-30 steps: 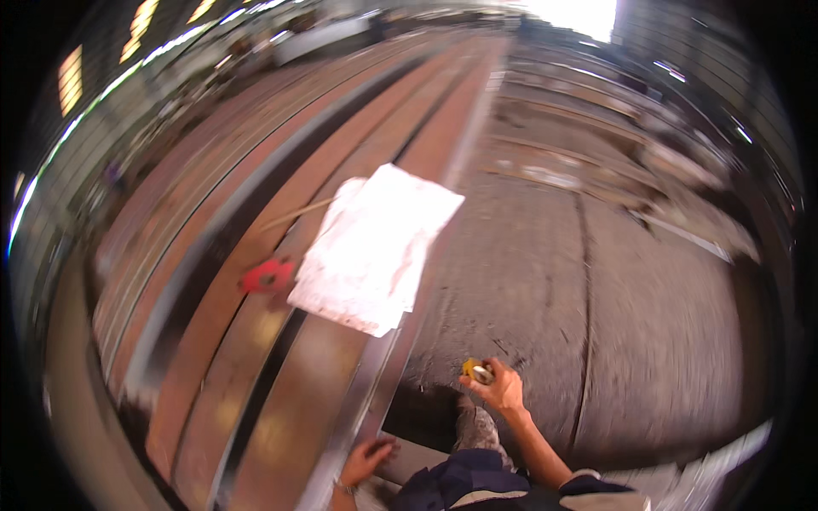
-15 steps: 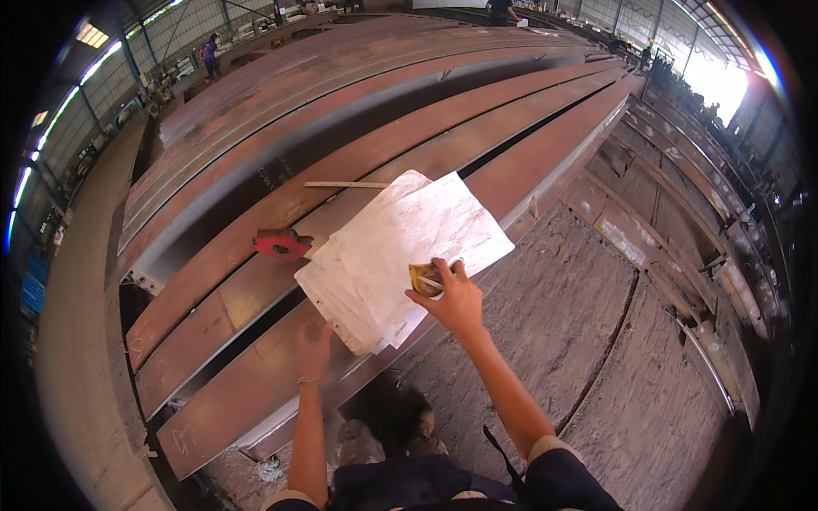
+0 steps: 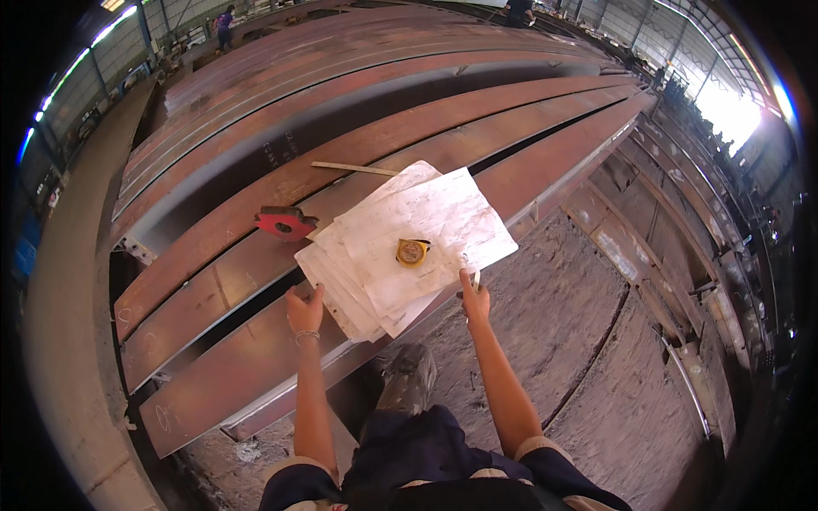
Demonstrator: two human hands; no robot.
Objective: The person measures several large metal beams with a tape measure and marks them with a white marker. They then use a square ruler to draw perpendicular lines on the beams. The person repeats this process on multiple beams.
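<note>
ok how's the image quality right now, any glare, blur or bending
In the head view, the bright opening at upper right glares white and loses detail; also in the head view, the papers look pale but the tape measure on them is fairly sharp; the head view's fisheye bows the beams, and its rim darkens to black.

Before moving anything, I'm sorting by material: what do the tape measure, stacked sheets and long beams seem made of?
Tape measure: probably plastic, smooth yellow casing.
Stacked sheets: likely matte paper, creased.
Long beams: likely steel, grey-edged; dull reddish finish, primer or rust.
</note>
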